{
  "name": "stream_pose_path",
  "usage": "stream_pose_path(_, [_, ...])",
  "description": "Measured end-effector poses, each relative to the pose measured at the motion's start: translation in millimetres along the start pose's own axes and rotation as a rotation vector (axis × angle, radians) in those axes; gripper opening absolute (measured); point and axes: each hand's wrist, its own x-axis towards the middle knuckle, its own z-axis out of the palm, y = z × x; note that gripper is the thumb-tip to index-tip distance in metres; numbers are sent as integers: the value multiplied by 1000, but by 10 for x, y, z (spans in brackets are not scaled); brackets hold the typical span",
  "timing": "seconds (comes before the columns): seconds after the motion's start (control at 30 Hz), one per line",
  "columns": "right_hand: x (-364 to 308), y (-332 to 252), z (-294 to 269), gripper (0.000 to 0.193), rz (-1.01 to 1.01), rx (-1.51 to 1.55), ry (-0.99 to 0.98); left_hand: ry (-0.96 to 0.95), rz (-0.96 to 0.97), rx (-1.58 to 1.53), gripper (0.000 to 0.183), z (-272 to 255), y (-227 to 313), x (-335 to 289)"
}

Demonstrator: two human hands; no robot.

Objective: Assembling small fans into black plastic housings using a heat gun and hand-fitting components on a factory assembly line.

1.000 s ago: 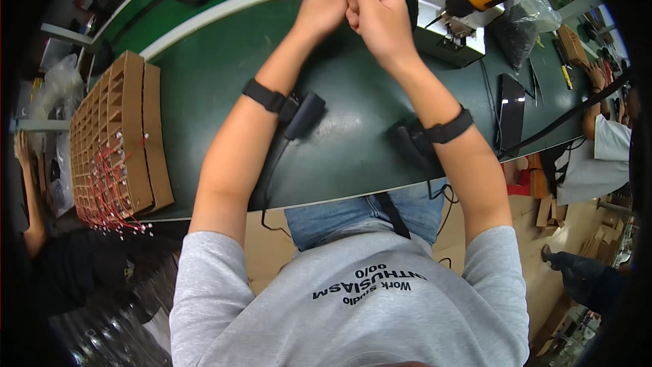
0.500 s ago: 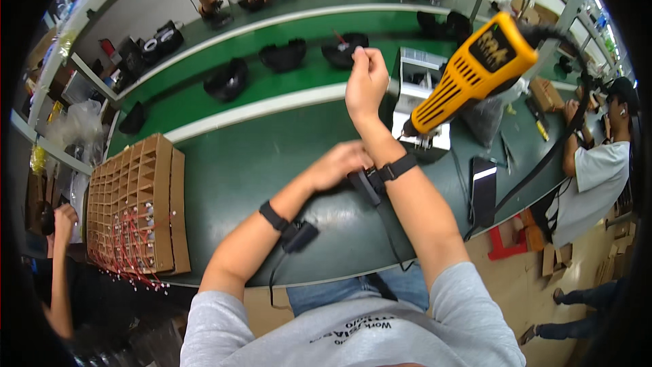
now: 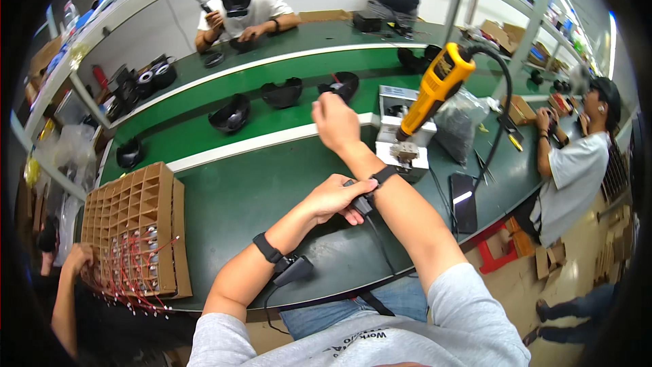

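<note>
My left hand [image 3: 334, 198] is closed on the small black device [image 3: 362, 205] strapped to my right wrist, with its thumb against the black wrist strap [image 3: 384, 175]. My right hand [image 3: 337, 122] hangs over the bench edge of the belt, curled into a loose fist with nothing showing in it. My left wrist wears a similar strap [image 3: 267, 248] and a black cabled device [image 3: 294, 270]. Right of my right hand, a yellow and black power tool [image 3: 438, 88] points down at a metal fixture [image 3: 405, 153].
Several black curved shells, one here [image 3: 229, 114], lie on the green belt [image 3: 183, 126]. A cardboard divider box [image 3: 178, 231] with red-wired parts stands left; another person's hand [image 3: 79, 257] touches it. A phone [image 3: 464, 202] and plastic bag [image 3: 458, 126] are at right. Other people sit across and right.
My left hand has closed on the device at my right wrist. My right hand has shifted left and turned over, fingers still curled. The view has tilted up, and the hand at the box has moved onto it.
</note>
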Motion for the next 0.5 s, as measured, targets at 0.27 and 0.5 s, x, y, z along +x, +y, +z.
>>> stream_pose_path(0.27, [17, -199, -214, 19, 1, 234, -36, 32, 168, 461, 45, -209, 97, -144])
stream_pose_path(0.5, [-862, -693, -688, 63, 680, 1376, -399, 625, 897, -156, 46, -902, 948, -239])
